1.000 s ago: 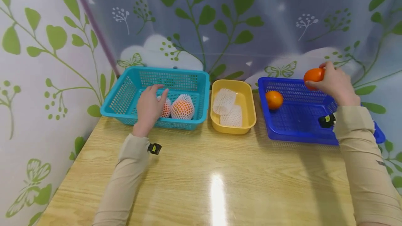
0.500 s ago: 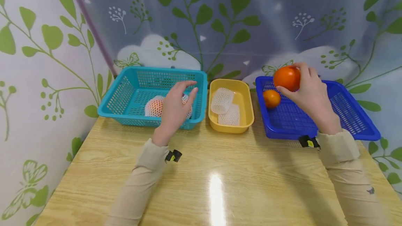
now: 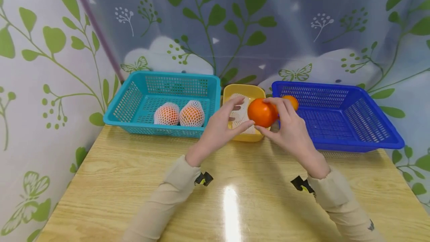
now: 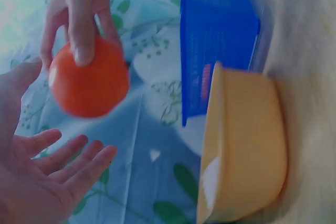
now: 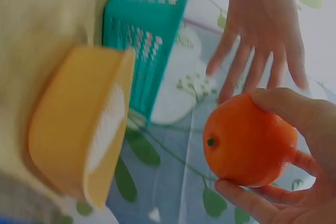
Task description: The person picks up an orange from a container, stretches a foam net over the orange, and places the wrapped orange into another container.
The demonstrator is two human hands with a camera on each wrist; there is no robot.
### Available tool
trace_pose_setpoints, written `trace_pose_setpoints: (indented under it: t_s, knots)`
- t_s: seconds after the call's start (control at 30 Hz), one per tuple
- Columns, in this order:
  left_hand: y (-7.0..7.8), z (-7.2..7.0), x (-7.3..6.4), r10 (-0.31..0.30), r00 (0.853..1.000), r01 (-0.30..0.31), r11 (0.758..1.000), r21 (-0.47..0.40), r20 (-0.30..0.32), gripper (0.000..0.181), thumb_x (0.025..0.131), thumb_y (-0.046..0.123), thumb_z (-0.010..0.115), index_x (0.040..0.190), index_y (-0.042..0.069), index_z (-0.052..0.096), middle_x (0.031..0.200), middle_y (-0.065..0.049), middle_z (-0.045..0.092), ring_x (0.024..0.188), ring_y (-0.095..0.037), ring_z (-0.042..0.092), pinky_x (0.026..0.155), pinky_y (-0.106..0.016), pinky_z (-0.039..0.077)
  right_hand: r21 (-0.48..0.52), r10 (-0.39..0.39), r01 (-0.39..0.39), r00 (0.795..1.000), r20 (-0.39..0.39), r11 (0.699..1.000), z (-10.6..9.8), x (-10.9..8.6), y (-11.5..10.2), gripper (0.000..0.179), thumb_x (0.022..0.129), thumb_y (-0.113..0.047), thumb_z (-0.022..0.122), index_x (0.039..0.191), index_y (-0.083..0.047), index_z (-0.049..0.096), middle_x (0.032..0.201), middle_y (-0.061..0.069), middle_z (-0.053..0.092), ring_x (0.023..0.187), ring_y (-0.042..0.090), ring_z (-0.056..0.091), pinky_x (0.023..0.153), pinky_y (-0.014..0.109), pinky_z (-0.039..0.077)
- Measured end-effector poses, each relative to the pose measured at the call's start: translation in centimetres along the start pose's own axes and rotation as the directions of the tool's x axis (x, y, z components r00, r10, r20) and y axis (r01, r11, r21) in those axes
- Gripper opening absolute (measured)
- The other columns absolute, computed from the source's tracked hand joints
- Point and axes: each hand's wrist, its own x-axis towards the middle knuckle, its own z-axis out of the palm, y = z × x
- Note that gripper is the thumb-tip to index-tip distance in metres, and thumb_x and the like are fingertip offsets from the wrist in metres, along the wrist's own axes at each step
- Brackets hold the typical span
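Note:
My right hand grips an orange with fingers and thumb, up over the yellow basket. A small green stem nub shows on that orange in the right wrist view. Just left of the fruit is my left hand, palm turned toward it and fingers spread, holding nothing. From the left wrist view, a gap lies between my left hand and the orange. White foam nets lie in the yellow basket, partly hidden by my left fingers.
To the left is a teal basket with two net-wrapped oranges. On the right stands a blue basket, a bare orange at its left end. All three baskets stand on the wooden table against a printed curtain.
My right hand has carried the orange leftward from over the blue basket to over the yellow one. My left hand has moved right, away from the teal basket, up beside the orange.

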Motion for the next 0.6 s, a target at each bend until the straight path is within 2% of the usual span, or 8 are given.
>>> trace_pose_setpoints:
  t_s: [0.07,0.17,0.37,0.5,0.6]
  knots:
    - [0.0,0.7,-0.1,-0.012,0.999,0.013,1.000,-0.023,0.029,0.074,0.094,0.038,0.074,0.153,0.011,0.040,0.150,-0.004,0.050,0.130,-0.021,0.054,0.093,-0.033,0.057,0.015,-0.022,0.022,1.000,-0.010,1.000,0.8,-0.4,-0.5,0.073,0.075,-0.018,0.091,0.134,-0.009,0.050,0.126,0.022,0.054,0.088,0.035,0.064,0.065,0.049,0.060]
    - [0.0,1.4,-0.2,-0.009,0.999,0.010,1.000,-0.024,0.042,0.078,0.092,0.036,0.076,0.156,0.011,0.037,0.150,-0.006,0.049,0.127,-0.022,0.057,0.090,-0.030,0.058,0.053,-0.032,0.033,0.999,-0.023,0.998,1.6,-0.8,-1.2,0.073,0.073,-0.011,0.091,0.133,-0.009,0.051,0.129,0.021,0.053,0.086,0.033,0.062,0.065,0.045,0.060]
    - [-0.1,1.8,-0.5,0.026,1.000,-0.026,0.998,-0.050,-0.017,0.078,0.090,0.030,0.079,0.154,0.011,0.040,0.147,-0.007,0.052,0.120,-0.023,0.061,0.085,-0.024,0.058,0.129,-0.034,0.039,0.999,-0.042,0.991,2.2,-1.3,-1.6,0.075,0.073,-0.005,0.091,0.136,-0.007,0.051,0.134,0.020,0.052,0.104,0.033,0.064,0.074,0.043,0.062]
    - [-0.2,1.5,-0.7,-0.005,0.999,0.000,0.992,-0.124,-0.041,0.075,0.088,0.029,0.082,0.152,0.014,0.044,0.144,-0.005,0.055,0.117,-0.022,0.062,0.084,-0.025,0.058,0.248,-0.020,0.018,1.000,0.006,0.969,1.9,-1.4,-1.2,0.074,0.078,-0.002,0.086,0.142,-0.006,0.049,0.138,0.018,0.052,0.116,0.034,0.063,0.083,0.044,0.060]
    - [-0.5,1.1,-1.1,-0.050,0.999,0.046,0.981,-0.190,-0.013,0.073,0.087,0.027,0.082,0.150,0.018,0.046,0.141,-0.004,0.057,0.118,-0.021,0.061,0.085,-0.027,0.059,0.368,0.007,-0.035,0.997,0.079,0.929,1.7,-1.8,-0.7,0.070,0.084,0.001,0.080,0.145,-0.007,0.048,0.141,0.016,0.053,0.116,0.034,0.064,0.086,0.042,0.059]
